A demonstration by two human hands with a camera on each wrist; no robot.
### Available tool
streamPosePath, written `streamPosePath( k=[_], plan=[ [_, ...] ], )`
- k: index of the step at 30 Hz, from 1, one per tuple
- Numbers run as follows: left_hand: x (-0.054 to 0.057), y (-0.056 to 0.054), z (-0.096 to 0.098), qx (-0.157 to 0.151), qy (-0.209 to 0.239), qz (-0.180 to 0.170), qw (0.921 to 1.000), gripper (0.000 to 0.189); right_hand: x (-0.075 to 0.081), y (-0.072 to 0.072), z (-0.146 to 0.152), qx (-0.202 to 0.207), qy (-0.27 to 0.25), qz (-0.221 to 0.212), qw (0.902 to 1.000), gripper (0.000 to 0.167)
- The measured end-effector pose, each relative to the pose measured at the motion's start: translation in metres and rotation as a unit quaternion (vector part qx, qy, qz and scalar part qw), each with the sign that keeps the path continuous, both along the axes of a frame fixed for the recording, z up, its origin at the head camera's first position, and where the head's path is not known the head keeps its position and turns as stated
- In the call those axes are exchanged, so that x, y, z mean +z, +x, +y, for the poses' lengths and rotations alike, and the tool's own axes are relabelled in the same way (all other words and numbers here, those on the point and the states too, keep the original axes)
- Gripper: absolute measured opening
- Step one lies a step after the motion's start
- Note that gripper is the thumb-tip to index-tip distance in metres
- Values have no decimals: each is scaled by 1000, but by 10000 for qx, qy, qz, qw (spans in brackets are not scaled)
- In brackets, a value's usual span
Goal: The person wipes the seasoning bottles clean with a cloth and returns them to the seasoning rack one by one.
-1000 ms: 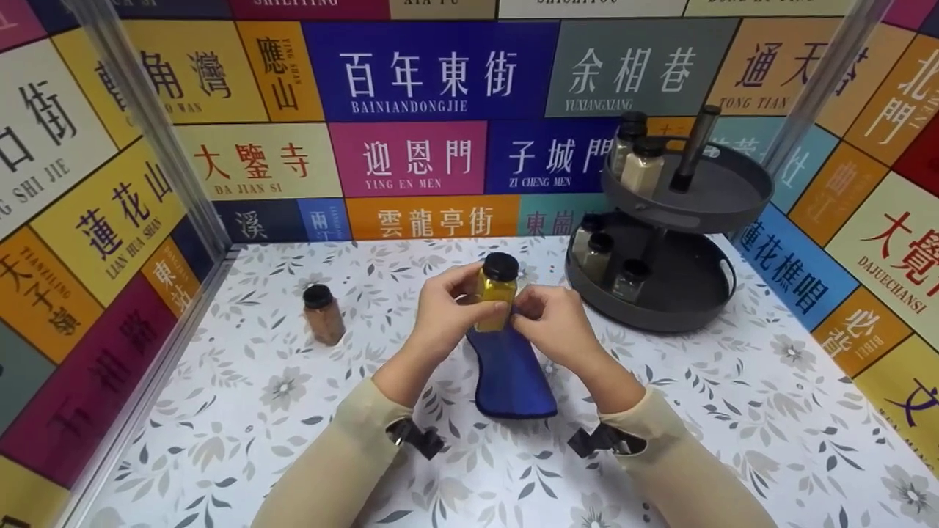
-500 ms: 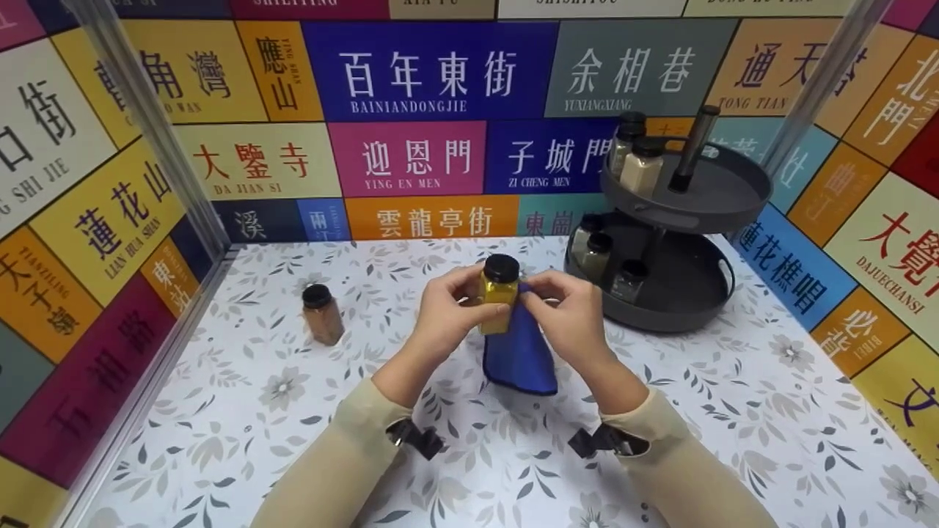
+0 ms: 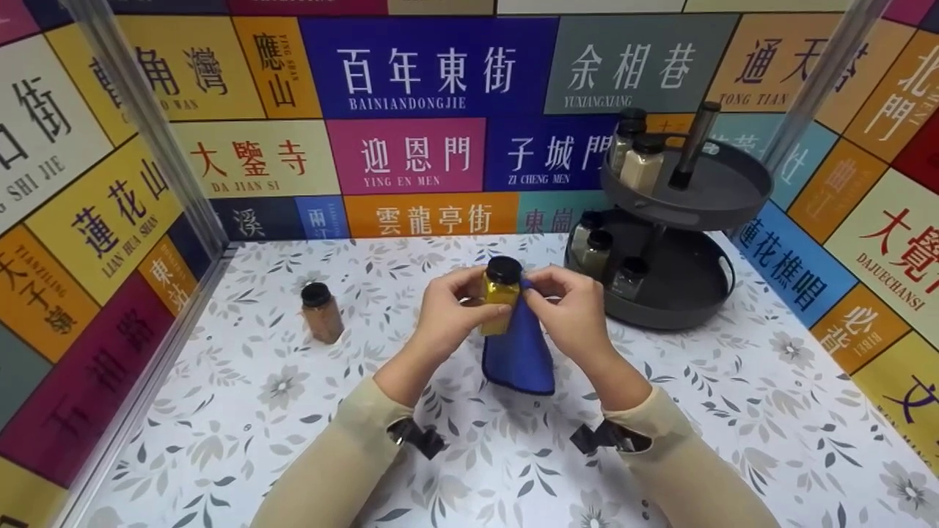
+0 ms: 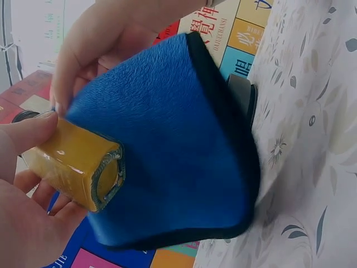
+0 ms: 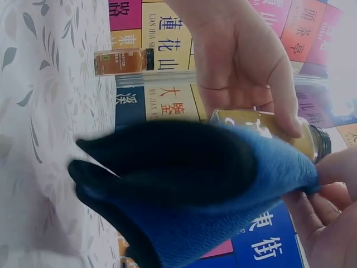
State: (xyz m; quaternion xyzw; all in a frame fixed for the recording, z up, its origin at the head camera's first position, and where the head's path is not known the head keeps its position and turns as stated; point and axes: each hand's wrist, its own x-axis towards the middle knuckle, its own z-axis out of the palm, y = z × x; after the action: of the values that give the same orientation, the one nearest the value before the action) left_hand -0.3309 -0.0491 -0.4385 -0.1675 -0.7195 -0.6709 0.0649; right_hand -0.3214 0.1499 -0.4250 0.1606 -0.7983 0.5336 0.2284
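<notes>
A far wall (image 3: 407, 155), a left wall (image 3: 95, 367) and a right wall (image 3: 880, 257) stand around a white table (image 3: 213, 469) printed with grey leaves and pale flowers, all three walls patterned with rectangular blocks (image 3: 425, 106) in blue, yellow, orange and other colours bearing Chinese characters, many with romanised spellings. Pale upright posts (image 3: 143, 110) mark the far left and far right corners, and a pale rail (image 3: 150, 352) follows the table's left edge. Light falls softly across the tabletop.

Since one second ago: right hand (image 3: 576, 308) raised beside jar (image 3: 499, 299); blue cloth (image 3: 519, 359) drawn up, its lower edge now higher.
</notes>
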Motion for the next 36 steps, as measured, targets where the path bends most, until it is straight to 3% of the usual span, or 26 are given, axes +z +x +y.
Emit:
streamPosePath(
  k=[7,13,18,25,31,36],
  plan=[
    [5,0,-3,124,178,56,9997,56,-9,-6,-4,324,1193,-540,9909,2],
    [6,0,-4,100,227,75,9997,56,-11,-7,-4,469,1501,-726,9849,1],
    [5,-1,-4,47,265,109,9996,56,-10,-5,-7,278,1042,-665,9919,4],
    [-3,-2,-2,9,158,23,9999,56,-8,-2,-5,-33,165,-144,9998,10],
    [-4,-2,2,-69,4,-84,9999,56,-1,0,-1,-39,-580,525,9969,10],
    [-3,0,4,-72,-34,-148,9999,55,3,3,-1,72,-801,811,9935,9]
  ],
)
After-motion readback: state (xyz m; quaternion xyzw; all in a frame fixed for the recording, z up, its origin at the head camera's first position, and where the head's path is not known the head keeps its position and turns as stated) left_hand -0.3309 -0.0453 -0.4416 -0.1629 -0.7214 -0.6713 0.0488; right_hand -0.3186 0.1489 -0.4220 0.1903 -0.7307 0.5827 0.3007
